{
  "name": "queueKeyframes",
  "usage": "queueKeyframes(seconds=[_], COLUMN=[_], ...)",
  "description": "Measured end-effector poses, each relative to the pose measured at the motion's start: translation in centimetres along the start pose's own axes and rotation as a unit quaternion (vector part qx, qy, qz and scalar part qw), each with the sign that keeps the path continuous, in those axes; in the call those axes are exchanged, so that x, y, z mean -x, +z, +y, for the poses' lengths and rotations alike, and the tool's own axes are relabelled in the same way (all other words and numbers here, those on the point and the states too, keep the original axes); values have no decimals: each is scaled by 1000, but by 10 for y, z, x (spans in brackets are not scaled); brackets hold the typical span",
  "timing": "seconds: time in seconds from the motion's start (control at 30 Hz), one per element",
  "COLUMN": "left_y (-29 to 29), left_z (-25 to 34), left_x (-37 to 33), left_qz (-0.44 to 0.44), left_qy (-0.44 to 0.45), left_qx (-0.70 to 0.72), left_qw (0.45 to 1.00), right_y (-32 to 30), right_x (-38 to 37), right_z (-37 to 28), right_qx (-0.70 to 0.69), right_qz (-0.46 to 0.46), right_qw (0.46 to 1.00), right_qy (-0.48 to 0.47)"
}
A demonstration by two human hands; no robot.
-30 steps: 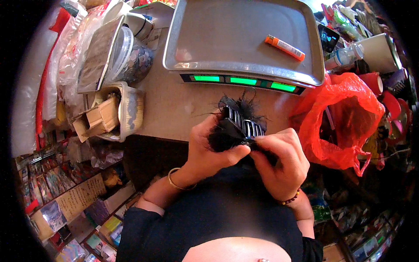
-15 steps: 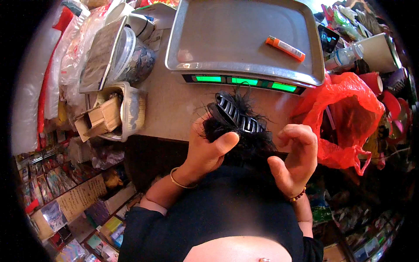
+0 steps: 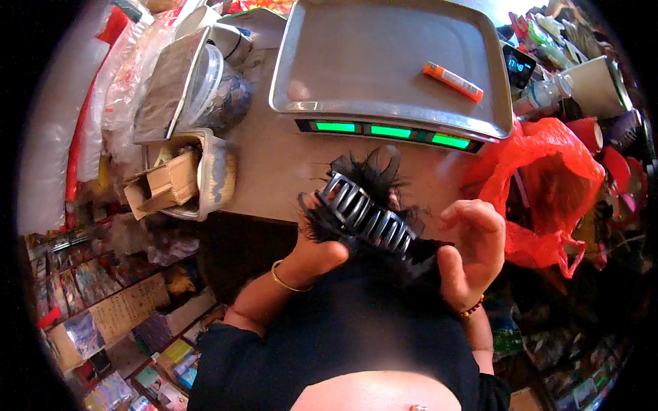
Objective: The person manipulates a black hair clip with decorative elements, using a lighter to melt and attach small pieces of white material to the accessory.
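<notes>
A black hair claw clip (image 3: 373, 218) with long teeth and feathery, ribbon-like black trim is in front of my chest, its toothed side up. My left hand (image 3: 312, 253) supports it from the left and beneath; the thumb shows at the near side and most fingers are hidden behind the clip. My right hand (image 3: 476, 250) hovers just right of the clip, fingers half bent and apart from the thumb, with nothing visible between them. Some dark trim hangs close to that thumb, and I cannot tell whether they touch.
Beyond the hands stands a scale with a metal tray (image 3: 384, 48) and green displays, an orange tube (image 3: 452, 81) lying on it. A red plastic bag (image 3: 548, 185) sits at right. On the left are a plastic tub with cardboard (image 3: 171, 179) and a clear jar (image 3: 226, 96).
My left hand has turned the claw clip so its teeth show more fully, and the left thumb has come off its front. The right hand has shifted slightly right.
</notes>
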State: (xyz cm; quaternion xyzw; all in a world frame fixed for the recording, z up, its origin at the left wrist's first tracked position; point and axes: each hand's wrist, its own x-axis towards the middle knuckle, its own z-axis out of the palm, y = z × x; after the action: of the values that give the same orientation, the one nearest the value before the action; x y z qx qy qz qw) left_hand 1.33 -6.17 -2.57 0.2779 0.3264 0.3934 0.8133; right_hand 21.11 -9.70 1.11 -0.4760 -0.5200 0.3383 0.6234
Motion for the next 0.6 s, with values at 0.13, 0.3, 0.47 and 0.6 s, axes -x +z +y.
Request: queueKeyframes(seconds=[0.13, 0.3, 0.47, 0.6], left_y=[0, 17, 27, 21], left_z=[4, 19, 23, 12], left_x=[1, -3, -6, -7], left_qz=[-14, -51, -43, -49], left_qy=[-9, -44, -69, -51], left_qx=[40, 57, 48, 66], left_qw=[999, 996, 996, 995], right_y=[-1, 2, 0, 0], right_x=[-1, 1, 1, 0], right_z=[-1, 0, -3, -2], right_qx=[-57, -61, -40, -39], right_qz=[2, -20, -22, -4], right_qw=[998, 998, 999, 999], right_qy=[-2, 4, 1, -29])
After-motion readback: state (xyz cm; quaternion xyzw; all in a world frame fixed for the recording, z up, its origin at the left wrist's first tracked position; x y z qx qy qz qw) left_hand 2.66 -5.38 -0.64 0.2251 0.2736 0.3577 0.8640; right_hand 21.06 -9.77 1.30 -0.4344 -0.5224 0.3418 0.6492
